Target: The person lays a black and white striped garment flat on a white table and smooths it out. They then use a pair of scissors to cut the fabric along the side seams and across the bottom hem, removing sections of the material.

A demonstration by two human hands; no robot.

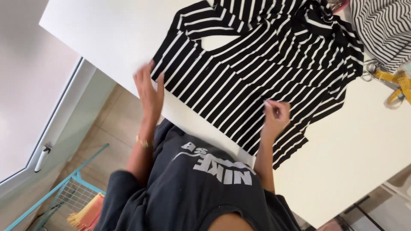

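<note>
Item: black-and-white striped garment, spread flat on a white counter, with its hem edge turned toward the person and a sleeve folded across the upper part. An oval opening is seen near the upper left of the garment, where the counter shows through.

Left hand: held open, fingers extended and laid flat at the left corner of the garment, where fabric meets the counter. A gold bracelet is worn at the wrist.

Right hand: closed, with a small white piece pinched between the fingertips and set against the stripes near the lower edge of the garment. What the piece is cannot be told.

Also recorded: a second striped fabric, of finer stripe, bunched at the upper right corner of the counter; a yellow measuring tape, lying just below it, beside the garment's right side. On the tiled floor to the left, a turquoise wire rack is seen, with an orange-yellow cloth laid in it. A dark grey sweatshirt is worn by the person.
</note>
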